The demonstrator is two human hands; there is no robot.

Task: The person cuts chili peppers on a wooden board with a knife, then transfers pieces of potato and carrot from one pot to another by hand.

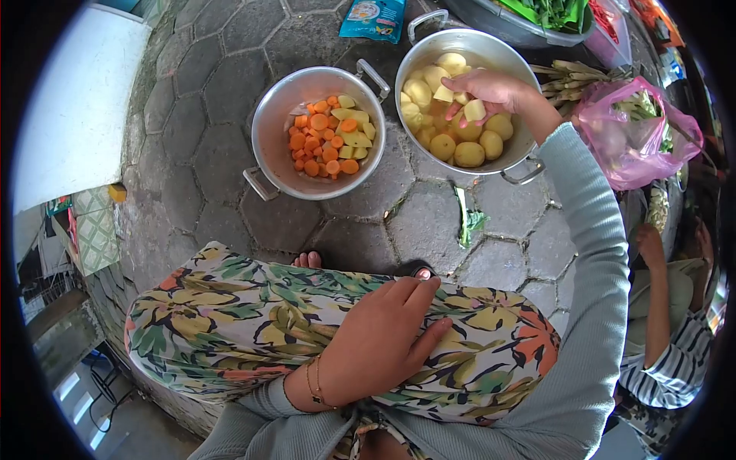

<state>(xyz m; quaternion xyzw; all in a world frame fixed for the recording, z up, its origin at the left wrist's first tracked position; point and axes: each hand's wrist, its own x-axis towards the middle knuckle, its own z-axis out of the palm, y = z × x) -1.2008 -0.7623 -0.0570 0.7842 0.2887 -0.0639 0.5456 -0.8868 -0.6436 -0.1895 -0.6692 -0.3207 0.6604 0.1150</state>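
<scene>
My right hand [491,88] is over the large metal pot [523,77], its fingers curled around cut potato pieces [474,110]. Below it, whole peeled potatoes [469,154] sit in water. My left hand [376,337], with a thin bracelet at the wrist, rests flat on my floral-clothed lap, holding nothing, its thumb apart from the fingers. To the left of the large pot is a smaller metal pot [268,115] with sliced carrots [313,143] and cut potatoes [356,139] in it.
A green leaf scrap [464,218] lies on the stone paving. A blue packet [373,18] is at the top, near a basin of greens [548,11]. On the right are a pink plastic bag [629,165] and another person's striped sleeve [671,372] and hands.
</scene>
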